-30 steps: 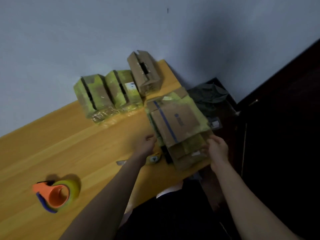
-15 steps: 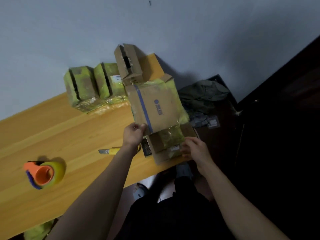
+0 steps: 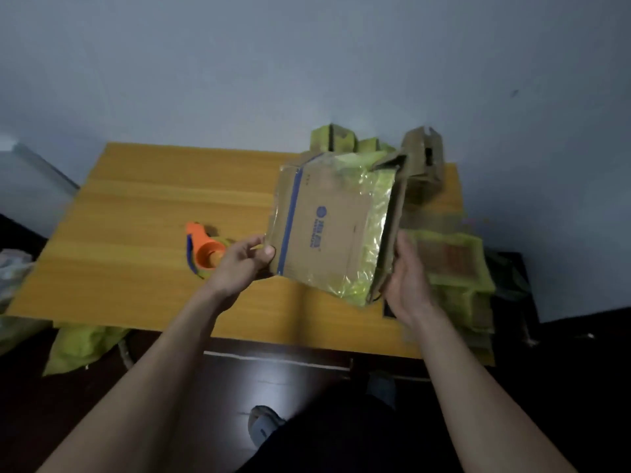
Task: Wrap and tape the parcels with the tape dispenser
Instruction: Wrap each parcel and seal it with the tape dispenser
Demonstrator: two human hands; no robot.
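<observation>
I hold a flat cardboard parcel (image 3: 327, 227) with a blue stripe and blue print, partly covered in yellow-green tape, lifted and tilted above the wooden table (image 3: 143, 206). My left hand (image 3: 244, 259) pinches its lower left edge. My right hand (image 3: 408, 278) supports its right side with the fingers behind the cardboard. The orange tape dispenser (image 3: 205, 250) with a yellow-green roll lies on the table just left of my left hand, partly hidden by it.
More taped parcels (image 3: 454, 268) are stacked at the table's right end. Other boxes (image 3: 423, 162) stand at the back against the wall, partly hidden by the held parcel. Yellow-green wrap (image 3: 78, 346) hangs below the table's front left edge. My shoe (image 3: 264, 426) shows on the dark floor.
I have lifted the blue-striped parcel off the stack and raised it over the table. The view has swung left, so the dispenser now lies close to my left hand.
</observation>
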